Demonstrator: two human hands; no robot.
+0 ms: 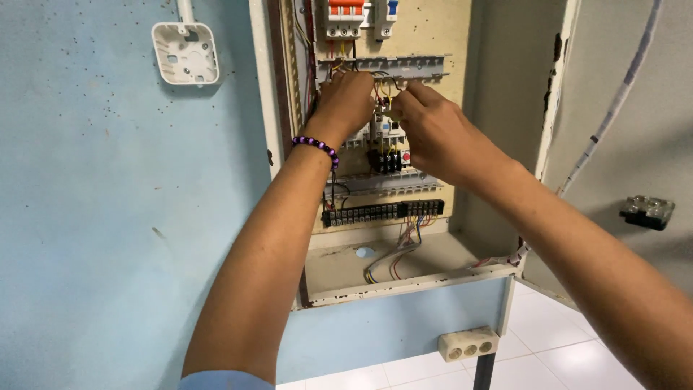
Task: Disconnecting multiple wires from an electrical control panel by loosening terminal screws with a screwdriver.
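Wall: pale blue, speckled with dark spots; a white tiled floor point(548, 339) shows at the bottom right.
Cabinet: an open cream metal electrical cabinet point(404, 283) is set in the wall, its door point(621, 130) swung out to the right.
Left hand: the left hand point(346, 101) is raised inside the cabinet, fingers curled in among the thin wires point(382, 90) just under the upper metal rail point(404, 65) — whether it pinches one I cannot tell. A purple bead bracelet point(316, 146) sits on the wrist.
Right hand: the right hand point(433, 130) is just beside the left, fingertips closed in at the same wires above a white contactor point(388, 133); its exact hold is hidden.
Colours and marks: orange-topped breakers point(345, 16) sit at the top, with a blue-tabbed one just beside them; a black terminal strip point(382, 212) runs low across the back panel.
Around: a white junction box point(185, 52) is on the wall at upper left — a cream triple socket point(469, 344) is below the cabinet.
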